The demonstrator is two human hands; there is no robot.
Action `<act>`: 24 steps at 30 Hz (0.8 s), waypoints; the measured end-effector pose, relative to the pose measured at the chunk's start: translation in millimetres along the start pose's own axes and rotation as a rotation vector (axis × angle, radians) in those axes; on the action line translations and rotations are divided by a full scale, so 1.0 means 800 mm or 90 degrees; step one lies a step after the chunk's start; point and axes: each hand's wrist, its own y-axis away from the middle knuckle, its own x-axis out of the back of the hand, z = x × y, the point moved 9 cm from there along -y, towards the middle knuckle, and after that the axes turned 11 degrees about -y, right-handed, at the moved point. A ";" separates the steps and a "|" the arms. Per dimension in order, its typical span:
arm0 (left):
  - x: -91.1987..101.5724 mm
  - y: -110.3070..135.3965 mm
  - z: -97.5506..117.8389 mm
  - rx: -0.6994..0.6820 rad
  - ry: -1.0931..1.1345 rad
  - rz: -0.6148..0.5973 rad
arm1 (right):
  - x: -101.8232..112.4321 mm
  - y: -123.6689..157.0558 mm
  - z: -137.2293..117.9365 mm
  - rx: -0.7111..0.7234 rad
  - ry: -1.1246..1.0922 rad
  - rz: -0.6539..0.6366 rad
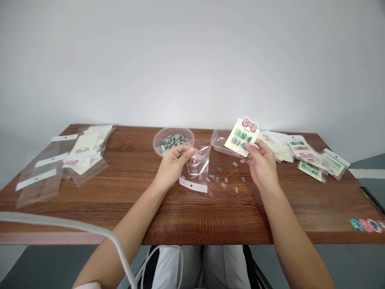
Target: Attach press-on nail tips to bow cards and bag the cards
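My left hand (174, 164) pinches a clear plastic bag (198, 166), whose white header strip hangs down toward me. In my right hand (262, 164) is a cream card (242, 136) with a pink bow at its top and rows of green and silvery press-on nails. The card is tilted and held above the table, apart from the bag. Loose clear and coloured nails (223, 185) lie scattered on the wood between my hands. Behind my left hand stands a round clear bowl (156, 140) of green, pink and grey nails.
A clear rectangular tray (219, 140) sits behind the card. At left lie empty bags (42, 180) and a stack of cream cards (86, 148). Packed nail cards (309, 156) are piled at right, near round stickers (365, 225) and a dark pen-like object (373, 200). A white cable (75, 224) crosses the lower left.
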 end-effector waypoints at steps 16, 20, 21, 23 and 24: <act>-0.019 0.026 0.017 0.001 0.031 -0.005 | -0.011 0.014 -0.012 0.024 -0.028 0.017; -0.016 0.033 0.026 -0.067 -0.009 0.026 | -0.007 0.014 -0.012 0.037 -0.014 0.029; -0.016 0.034 0.027 -0.077 -0.016 0.025 | -0.007 0.015 -0.012 0.041 -0.006 0.030; -0.018 0.036 0.029 -0.093 -0.038 0.015 | -0.005 0.015 -0.014 0.048 0.018 0.032; -0.019 0.037 0.030 -0.101 -0.056 0.009 | -0.004 0.016 -0.015 0.052 0.032 0.032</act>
